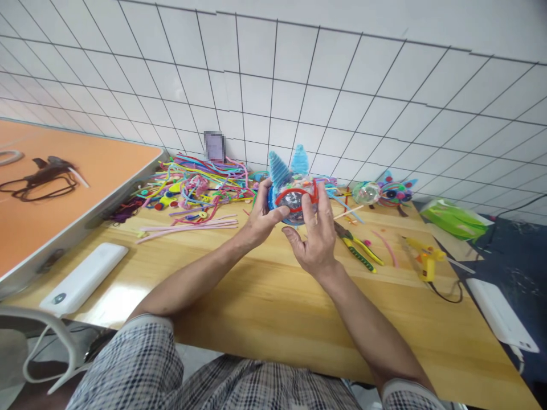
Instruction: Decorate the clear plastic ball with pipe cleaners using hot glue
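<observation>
A clear plastic ball (292, 203) with colourful bits inside is held up between my hands above the table. It carries two fuzzy light-blue pipe-cleaner ears (280, 169), a blue pipe-cleaner edge on its left and a red pipe-cleaner strip (294, 192) curving over its front. My left hand (265, 212) is closed around the ball's left side, its thumb on the front. From the right, my right hand (315, 236) supports the ball with its fingers laid along the front and side; its thumb stands apart, below the ball. The ball's back is hidden.
Colourful pipe cleaners (200, 185) are piled at the back left. Pliers (361, 250) and a yellow glue gun (427, 259) lie to the right, with a decorated ball (391, 193) behind. White power banks (85, 277) flank the workspace. A tiled wall (294, 74) closes off the back.
</observation>
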Action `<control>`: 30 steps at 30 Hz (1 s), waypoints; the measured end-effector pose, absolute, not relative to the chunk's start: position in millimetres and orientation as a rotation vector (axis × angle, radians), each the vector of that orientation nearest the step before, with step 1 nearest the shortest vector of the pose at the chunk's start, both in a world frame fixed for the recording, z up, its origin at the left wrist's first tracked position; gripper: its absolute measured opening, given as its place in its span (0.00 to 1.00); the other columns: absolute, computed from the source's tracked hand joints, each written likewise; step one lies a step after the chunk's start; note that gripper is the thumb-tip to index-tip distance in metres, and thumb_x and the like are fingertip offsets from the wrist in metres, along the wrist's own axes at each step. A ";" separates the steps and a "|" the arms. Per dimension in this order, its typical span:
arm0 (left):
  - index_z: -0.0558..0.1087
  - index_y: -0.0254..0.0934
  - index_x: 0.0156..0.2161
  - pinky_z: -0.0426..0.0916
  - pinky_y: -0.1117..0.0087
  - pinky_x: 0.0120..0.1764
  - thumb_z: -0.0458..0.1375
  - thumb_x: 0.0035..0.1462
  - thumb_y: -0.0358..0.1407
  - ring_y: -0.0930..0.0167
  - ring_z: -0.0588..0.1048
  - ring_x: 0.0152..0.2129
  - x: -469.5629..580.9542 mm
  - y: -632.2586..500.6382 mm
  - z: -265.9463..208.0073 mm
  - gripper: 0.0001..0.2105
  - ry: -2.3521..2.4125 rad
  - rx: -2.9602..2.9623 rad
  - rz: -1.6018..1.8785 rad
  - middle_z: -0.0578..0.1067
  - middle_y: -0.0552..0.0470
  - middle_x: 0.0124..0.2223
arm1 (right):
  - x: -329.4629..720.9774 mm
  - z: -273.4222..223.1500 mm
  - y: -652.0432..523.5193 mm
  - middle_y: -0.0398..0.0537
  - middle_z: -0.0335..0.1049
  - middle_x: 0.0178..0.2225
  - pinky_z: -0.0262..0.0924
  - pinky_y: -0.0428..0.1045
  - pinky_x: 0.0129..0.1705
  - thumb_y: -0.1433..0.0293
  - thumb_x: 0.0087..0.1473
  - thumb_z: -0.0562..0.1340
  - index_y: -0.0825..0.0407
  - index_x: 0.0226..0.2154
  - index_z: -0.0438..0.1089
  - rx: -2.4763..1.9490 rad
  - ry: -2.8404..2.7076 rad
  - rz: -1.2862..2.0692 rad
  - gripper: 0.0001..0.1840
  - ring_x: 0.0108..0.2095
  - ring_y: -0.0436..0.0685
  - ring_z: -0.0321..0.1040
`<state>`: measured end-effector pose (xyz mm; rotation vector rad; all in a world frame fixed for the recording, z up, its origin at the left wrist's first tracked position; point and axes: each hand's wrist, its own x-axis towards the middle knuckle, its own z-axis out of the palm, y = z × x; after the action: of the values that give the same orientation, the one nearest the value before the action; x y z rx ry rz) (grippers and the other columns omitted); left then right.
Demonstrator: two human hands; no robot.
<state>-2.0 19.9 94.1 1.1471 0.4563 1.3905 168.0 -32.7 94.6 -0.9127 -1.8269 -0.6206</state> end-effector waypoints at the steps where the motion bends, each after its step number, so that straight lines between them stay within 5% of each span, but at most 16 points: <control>1: 0.71 0.49 0.69 0.82 0.61 0.60 0.83 0.51 0.55 0.60 0.83 0.59 -1.7 19.3 96.2 0.45 0.451 1.139 1.384 0.81 0.48 0.64 | 166.7 94.0 -32.6 0.64 0.41 0.91 0.70 0.77 0.78 0.50 0.83 0.56 0.43 0.91 0.37 -0.920 -1.820 -0.635 0.47 0.87 0.77 0.55; 11: 0.75 0.49 0.68 0.79 0.54 0.70 0.83 0.51 0.56 0.51 0.79 0.72 -2.5 17.7 102.7 0.43 0.430 1.129 1.334 0.84 0.46 0.66 | 160.0 85.3 -33.7 0.59 0.34 0.92 0.64 0.83 0.81 0.52 0.81 0.60 0.38 0.91 0.35 -0.944 -1.794 -0.530 0.50 0.88 0.81 0.50; 20: 0.68 0.50 0.74 0.79 0.51 0.72 0.84 0.49 0.56 0.53 0.84 0.66 -0.8 14.1 103.8 0.51 0.480 1.059 1.318 0.84 0.45 0.68 | 158.0 83.5 -31.3 0.58 0.34 0.92 0.66 0.81 0.81 0.50 0.83 0.58 0.40 0.91 0.35 -0.967 -1.783 -0.567 0.48 0.88 0.79 0.52; 30: 0.71 0.47 0.67 0.81 0.53 0.68 0.84 0.48 0.55 0.52 0.84 0.67 4.3 12.6 110.4 0.45 0.461 1.053 1.328 0.87 0.46 0.59 | 162.1 88.9 -32.3 0.59 0.37 0.92 0.66 0.81 0.81 0.52 0.81 0.62 0.37 0.90 0.36 -0.967 -1.812 -0.542 0.50 0.88 0.80 0.53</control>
<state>4.3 12.6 110.4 1.0530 0.4611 1.3284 162.1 -32.3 88.9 -0.9666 -1.8122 -0.5421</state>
